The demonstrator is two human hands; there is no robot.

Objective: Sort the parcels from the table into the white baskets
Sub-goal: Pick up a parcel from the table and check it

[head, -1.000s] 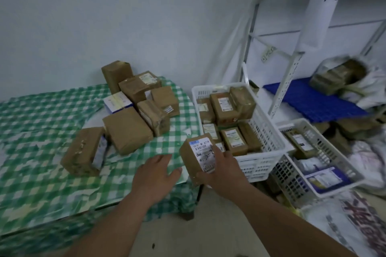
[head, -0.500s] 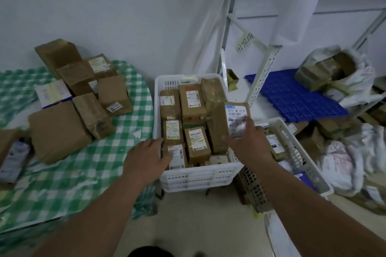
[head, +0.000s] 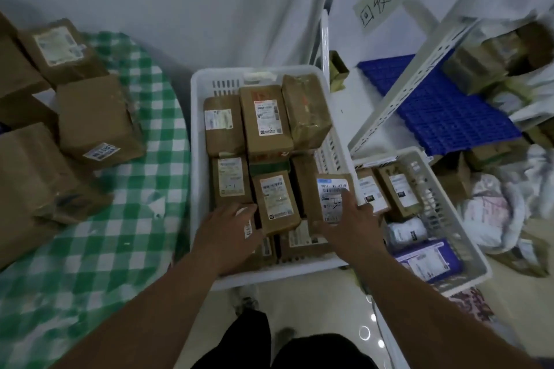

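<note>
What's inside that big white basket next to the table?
The big white basket holds brown labelled parcels packed side by side. Anything underneath them is covered.

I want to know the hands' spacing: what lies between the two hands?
In the head view, an upright brown parcel in the white basket stands between the left hand and right hand.

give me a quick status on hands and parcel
Right hand grips brown labelled cardboard parcel over white plastic basket. Left hand open on packed parcels. Basket nearly full.
</note>
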